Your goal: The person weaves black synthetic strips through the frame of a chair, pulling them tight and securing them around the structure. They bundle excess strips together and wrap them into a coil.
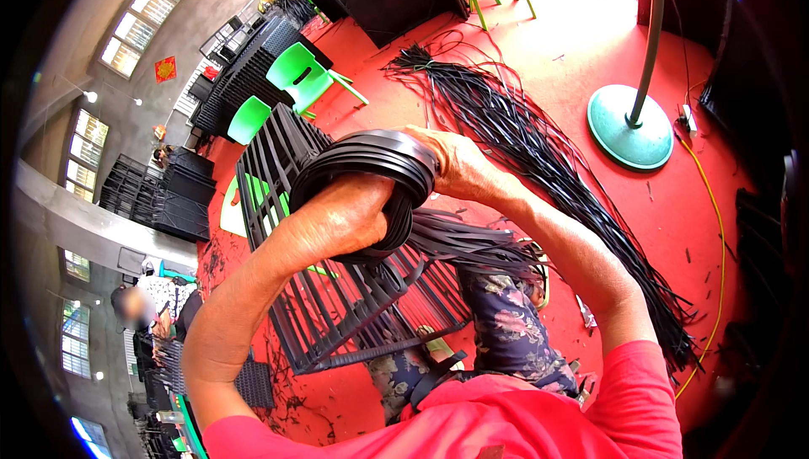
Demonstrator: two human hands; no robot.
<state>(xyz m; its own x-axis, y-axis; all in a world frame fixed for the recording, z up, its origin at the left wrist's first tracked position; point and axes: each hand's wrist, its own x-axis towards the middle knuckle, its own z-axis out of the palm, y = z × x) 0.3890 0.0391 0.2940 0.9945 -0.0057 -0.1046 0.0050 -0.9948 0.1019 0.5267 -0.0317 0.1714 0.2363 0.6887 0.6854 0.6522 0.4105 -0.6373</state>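
Red sleeves (539,417) fill the near edge of the view, and both bare forearms rise from them toward the middle. Between the arms, a lap in dark flowered cloth (506,324) shows just beyond the sleeves.

Both hands meet at a coil of flat black strips (371,168), held up well above the floor at the centre of the scene. The left hand (350,215) is closed into a fist inside the coil, its fingers curled around the lower part of the loops. The right hand (447,160) lies over the coil's top right side, palm pressed on the bands and fingers wrapped around them; its fingertips are hidden behind the coil. From the coil's underside a loose tail of the same black strips (468,244) fans off to the right, passing under the right forearm.

Beneath the hands stands a black plastic lattice frame (337,307), tilted, its near corner resting on the red floor (590,63). Far to the right of it a long bundle of black strips (539,147) stretches across the floor. A green round fan base (629,126) with its pole sits on the far right, a yellow cable (719,240) curving beside it. Green plastic chairs (299,76) and stacks of black crates (244,72) stand at the far left. Another person (156,312) sits at the left edge.
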